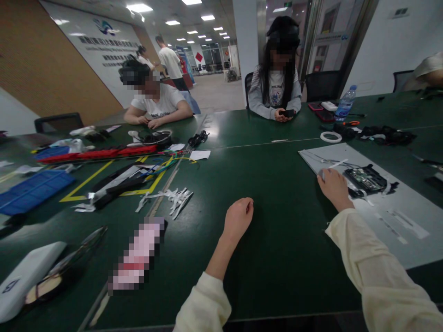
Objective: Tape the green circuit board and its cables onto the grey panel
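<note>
My left hand (238,216) rests on the green table, its fingers curled into a loose fist with nothing showing in it. My right hand (335,189) lies at the left edge of a grey board (391,240), fingers bent together; what they hold, if anything, is hidden. Just beyond those fingertips a narrow white strip (338,163) crosses thin wires (323,158). To the right of this hand, a circuit board (367,179) in a black frame sits on the grey board. Pale strips (406,223) lie nearer to me on the same board.
Left of my left hand are crumpled white strips (180,199), a pink blurred item (140,256), a white case (29,276) and a blue crate (36,189). A tape roll (331,137) and a water bottle (346,102) stand beyond the board. Two people sit opposite.
</note>
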Demonstrator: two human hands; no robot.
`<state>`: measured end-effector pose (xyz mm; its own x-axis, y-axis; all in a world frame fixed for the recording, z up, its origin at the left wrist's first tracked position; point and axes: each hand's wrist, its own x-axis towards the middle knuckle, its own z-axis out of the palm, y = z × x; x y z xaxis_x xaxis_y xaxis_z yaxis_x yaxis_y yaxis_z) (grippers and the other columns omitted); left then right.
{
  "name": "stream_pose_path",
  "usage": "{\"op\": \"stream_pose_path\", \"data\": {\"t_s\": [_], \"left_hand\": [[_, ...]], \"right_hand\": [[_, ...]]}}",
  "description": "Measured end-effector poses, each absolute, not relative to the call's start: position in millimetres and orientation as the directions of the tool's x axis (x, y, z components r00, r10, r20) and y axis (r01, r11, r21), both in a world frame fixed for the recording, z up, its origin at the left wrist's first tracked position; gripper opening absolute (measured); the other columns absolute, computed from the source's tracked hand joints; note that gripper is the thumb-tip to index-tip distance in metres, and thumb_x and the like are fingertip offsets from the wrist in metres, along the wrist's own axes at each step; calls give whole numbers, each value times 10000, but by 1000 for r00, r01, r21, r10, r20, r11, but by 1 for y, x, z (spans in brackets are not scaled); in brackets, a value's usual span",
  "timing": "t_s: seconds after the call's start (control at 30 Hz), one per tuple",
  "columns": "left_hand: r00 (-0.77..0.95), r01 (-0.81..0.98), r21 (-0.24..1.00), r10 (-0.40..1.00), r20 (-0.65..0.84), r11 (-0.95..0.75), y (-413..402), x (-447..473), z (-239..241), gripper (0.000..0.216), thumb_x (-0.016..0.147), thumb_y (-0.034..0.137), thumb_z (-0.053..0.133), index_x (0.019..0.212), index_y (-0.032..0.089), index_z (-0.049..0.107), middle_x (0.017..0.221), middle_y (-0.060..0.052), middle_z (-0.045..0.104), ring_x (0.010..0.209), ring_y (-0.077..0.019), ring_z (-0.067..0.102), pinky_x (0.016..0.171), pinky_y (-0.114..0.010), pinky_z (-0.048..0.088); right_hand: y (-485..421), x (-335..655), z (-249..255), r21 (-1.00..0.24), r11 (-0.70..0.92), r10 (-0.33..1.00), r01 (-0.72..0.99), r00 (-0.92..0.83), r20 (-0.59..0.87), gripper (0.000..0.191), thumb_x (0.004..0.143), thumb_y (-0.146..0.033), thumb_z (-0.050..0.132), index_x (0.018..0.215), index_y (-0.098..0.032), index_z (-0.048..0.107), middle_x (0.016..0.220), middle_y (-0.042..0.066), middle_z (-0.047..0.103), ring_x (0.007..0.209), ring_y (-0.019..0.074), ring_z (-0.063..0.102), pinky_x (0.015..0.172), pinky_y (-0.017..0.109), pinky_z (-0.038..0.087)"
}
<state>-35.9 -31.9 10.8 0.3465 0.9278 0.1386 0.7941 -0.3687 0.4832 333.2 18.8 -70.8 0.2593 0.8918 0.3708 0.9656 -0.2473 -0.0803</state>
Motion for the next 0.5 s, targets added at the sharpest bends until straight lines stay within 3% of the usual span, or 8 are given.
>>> {"op": "stream_pose_path", "data": {"t_s": [0.17, 0.33, 0.5], "left_hand": [[352, 797, 475, 926, 137, -373, -31, -35, 9, 222, 925, 219, 426, 1001, 177, 630, 946, -34, 660, 805, -140, 623, 744, -273, 493], [364, 795, 468, 921, 141, -386, -31, -33, 11, 226, 926, 211, 417, 1002, 183, 628, 963, -37, 659, 794, -140, 622, 727, -271, 496], [375, 801, 443, 914, 153, -402, -31, -32, 12, 227, 926, 201, 412, 975, 181, 633, 957, -44, 662, 818, -154, 625, 742, -281, 496]], "right_hand": [[10, 334, -67, -67, -201, 896, 977, 211, 390, 422, 898, -359, 400, 1241, -144, 515, 1250, 171, 494, 1177, 302, 416, 955, 459, 339], [-3, 332, -62, -69, -352, 835, 933, 346, 427, 444, 880, -474, 391, 1153, -190, 596, 1387, 157, 371, 1338, 392, 168, 977, 679, 159], [-7, 334, -61, -98, -456, 802, 884, 456, 386, 545, 871, -560, 330, 1159, -184, 600, 1439, 185, 279, 1358, 429, 59, 922, 757, 83]]}}
